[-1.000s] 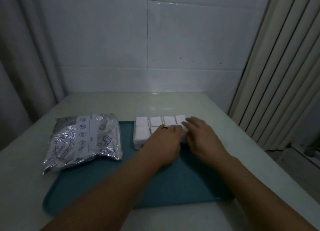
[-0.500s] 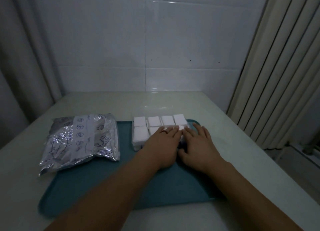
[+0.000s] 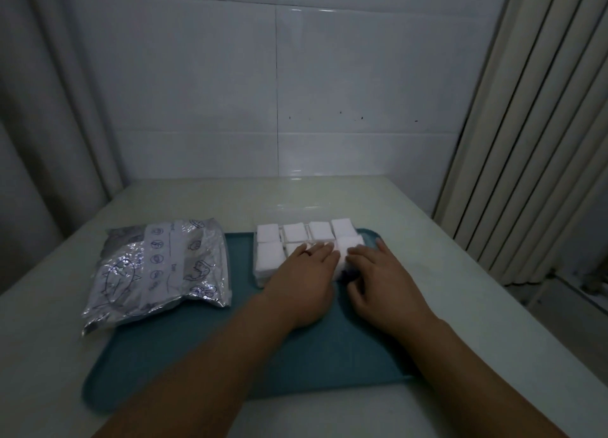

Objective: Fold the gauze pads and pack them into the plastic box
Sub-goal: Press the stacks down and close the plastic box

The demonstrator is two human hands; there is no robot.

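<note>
At twelve o'clock on the teal plastic tray point(image 3: 204, 365), the clear plastic box point(image 3: 263, 275) holds folded white gauze pads point(image 3: 294, 232); left hand point(image 3: 304, 281) presses flat, steadying them, while right hand point(image 3: 383, 284) curls fingers onto the last pad point(image 3: 349, 244), seating it.

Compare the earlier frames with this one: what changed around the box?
The right hand drew back off the far-right pad toward the near-right pad, fingers now curled at its edge. The left hand stays flat on the gauze pads. Foil pouch and tray unmoved.
</note>
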